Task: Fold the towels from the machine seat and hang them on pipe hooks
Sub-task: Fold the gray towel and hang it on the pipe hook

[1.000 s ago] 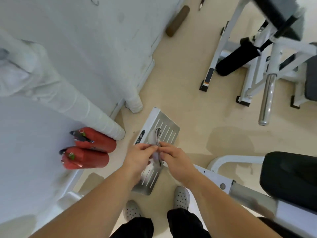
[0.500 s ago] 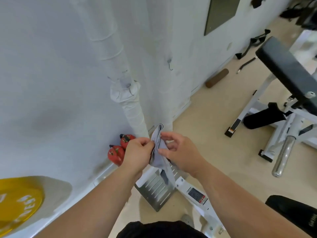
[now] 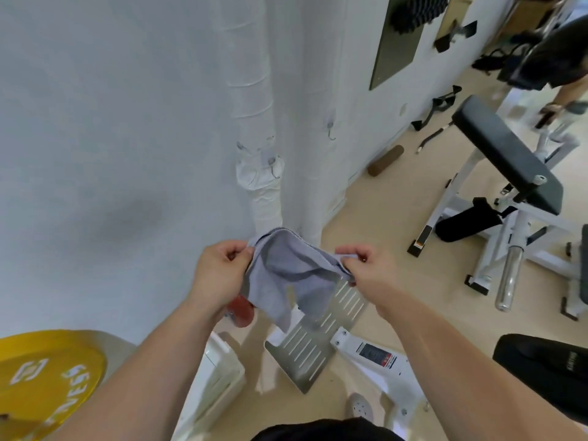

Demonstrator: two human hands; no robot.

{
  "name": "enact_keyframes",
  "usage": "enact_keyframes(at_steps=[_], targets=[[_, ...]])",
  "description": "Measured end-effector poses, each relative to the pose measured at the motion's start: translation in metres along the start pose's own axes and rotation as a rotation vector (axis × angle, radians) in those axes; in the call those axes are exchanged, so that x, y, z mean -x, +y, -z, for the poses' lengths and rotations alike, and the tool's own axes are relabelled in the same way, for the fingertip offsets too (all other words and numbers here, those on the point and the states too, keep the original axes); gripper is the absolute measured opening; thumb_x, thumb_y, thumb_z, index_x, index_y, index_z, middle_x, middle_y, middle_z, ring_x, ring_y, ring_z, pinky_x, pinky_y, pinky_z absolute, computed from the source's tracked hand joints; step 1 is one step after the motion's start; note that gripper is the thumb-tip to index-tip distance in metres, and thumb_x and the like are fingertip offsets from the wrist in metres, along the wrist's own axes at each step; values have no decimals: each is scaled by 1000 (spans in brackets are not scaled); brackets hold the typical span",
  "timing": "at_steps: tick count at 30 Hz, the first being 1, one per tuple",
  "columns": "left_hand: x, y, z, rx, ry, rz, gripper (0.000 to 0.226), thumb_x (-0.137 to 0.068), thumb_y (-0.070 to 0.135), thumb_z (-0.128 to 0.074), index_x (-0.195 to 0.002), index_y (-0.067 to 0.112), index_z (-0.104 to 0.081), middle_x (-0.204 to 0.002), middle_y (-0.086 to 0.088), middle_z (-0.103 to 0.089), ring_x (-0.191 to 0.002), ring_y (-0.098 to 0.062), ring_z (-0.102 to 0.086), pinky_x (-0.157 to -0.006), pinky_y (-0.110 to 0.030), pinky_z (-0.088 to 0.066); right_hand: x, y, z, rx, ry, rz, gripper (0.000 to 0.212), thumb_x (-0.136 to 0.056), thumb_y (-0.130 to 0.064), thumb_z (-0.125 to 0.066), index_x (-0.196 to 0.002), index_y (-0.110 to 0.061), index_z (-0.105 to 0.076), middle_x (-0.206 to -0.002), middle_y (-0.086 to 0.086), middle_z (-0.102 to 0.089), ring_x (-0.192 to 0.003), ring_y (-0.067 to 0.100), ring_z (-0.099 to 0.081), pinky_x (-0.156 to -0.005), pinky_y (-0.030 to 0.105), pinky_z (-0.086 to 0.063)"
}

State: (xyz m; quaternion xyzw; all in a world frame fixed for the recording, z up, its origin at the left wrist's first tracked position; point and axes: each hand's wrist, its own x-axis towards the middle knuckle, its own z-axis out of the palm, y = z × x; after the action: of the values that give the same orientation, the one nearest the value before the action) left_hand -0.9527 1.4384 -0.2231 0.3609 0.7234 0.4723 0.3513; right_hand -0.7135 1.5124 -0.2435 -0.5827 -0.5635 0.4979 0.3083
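Before white wrapped pipe (image 3: pixel 261 186), I see soft grey towel (image 3: pixel 286 275) spread, long axis 9-to-3 o'clock, middle sagging crumpled; left hand (image 3: pixel 219 275) pinches 9 o'clock corner, right hand (image 3: pixel 369 275) pinches 3 o'clock corner.

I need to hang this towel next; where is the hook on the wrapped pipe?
In the head view, near the centre: the hook sits on the bulging joint of the wrapped pipe, above the towel and left of the wall corner.
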Motion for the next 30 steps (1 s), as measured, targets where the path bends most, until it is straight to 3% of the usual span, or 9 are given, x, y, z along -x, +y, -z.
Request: enact_keyframes(at_steps=[3, 6, 11, 16, 19, 22, 25, 28, 30], targets=[[-1, -7, 20, 73, -77, 92, 23, -88, 21, -70, -74, 3, -72, -67, -12, -56, -64, -21, -46, -62, -36, -37, 1, 6, -1, -62, 66, -108, 28, -97, -21, -59, -124, -22, -67, -120, 1, -67, -106, 18, -65, -95, 40, -56], [9, -4, 24, 117, -216, 151, 20, -84, 25, -74, -74, 9, -76, -71, -14, -64, -66, -23, -54, -64, -39, -42, 16, 1, -15, -96, -87, -165, 51, -98, -34, -61, -146, -25, -50, -132, 0, -60, -99, 16, -66, -99, 39, -55], [24, 5, 12, 137, -362, 161, 20, -96, 12, -66, -80, 8, -78, -85, -23, -72, -79, -28, -65, -79, -42, -50, 44, -17, -47, 85, -378, 100, 53, -83, -30, -82, -129, -44, -62, -124, -17, -57, -109, 1, -60, -91, 25, -54], [29, 17, 6, 83, -427, 106, 21, -94, 19, -68, -92, -1, -74, -89, -31, -68, -83, -29, -59, -78, -45, -44, 35, -23, -51, 172, -368, 363, 19, -86, -20, -77, -103, -27, -72, -112, -5, -68, -101, 2, -61, -81, 8, -45], [30, 23, 3, 90, -391, 78, 12, -90, 21, -72, -83, 13, -76, -85, -19, -70, -81, -25, -59, -70, -34, -45, 22, -26, -41, 192, -406, 428, 10, -92, -23, -71, -100, -16, -69, -97, -3, -71, -89, 7, -63, -78, 17, -47], [34, 28, -8, 62, -332, 1, 13, -82, 13, -78, -94, 9, -77, -90, -17, -75, -78, -22, -67, -66, -30, -54, 8, -30, -30, 148, -384, 438, 17, -93, -22, -69, -88, -6, -67, -68, 1, -59, -61, 5, -49, -61, 25, -42], [35, 30, -23, 33, -166, -18, 9, -90, 9, -71, -85, 4, -76, -78, -26, -70, -61, -24, -63, -52, -27, -51, -8, -29, -17, 172, -395, 474, 28, -99, -25, -60, -86, -2, -69, -76, 20, -62, -67, 5, -46, -60, 35, -41], [34, 30, -34, 32, -99, 18, 30, -99, 22, -60, -87, -2, -73, -79, -30, -69, -58, -25, -62, -59, -33, -47, -23, -21, 0, 189, -357, 450, 33, -103, -24, -51, -81, -6, -67, -73, 6, -65, -71, 5, -48, -66, 33, -43], [33, 31, -42, -16, -92, 12, 31, -100, 24, -58, -87, 0, -72, -77, -20, -69, -61, -17, -57, -63, -32, -46, -29, -16, 9, 194, -341, 418, 35, -103, -23, -49, -71, -9, -54, -62, -9, -51, -66, 6, -41, -62, 32, -37]])
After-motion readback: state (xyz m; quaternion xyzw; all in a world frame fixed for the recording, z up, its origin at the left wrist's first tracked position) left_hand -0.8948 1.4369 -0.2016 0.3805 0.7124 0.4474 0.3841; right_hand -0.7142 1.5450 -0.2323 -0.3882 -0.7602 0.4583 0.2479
